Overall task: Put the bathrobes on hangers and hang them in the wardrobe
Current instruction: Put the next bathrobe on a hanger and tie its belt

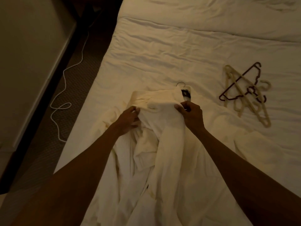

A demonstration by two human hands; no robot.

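A white bathrobe [164, 128] lies bunched on the bed in front of me. A hanger sits inside its collar; only the metal hook [180, 84] and a dark label by the neck show. My left hand [128, 119] pinches the robe's fabric at the left shoulder. My right hand [191, 115] grips the fabric at the right shoulder, just below the label. The rest of the hanger is hidden under the cloth.
A pile of spare hangers [246, 93], one dark and several cream, lies on the bed [179, 46] to the right. More white cloth [257, 144] is heaped at right. A white cable [65, 88] trails on the dark carpet left of the bed, beside a pale wall.
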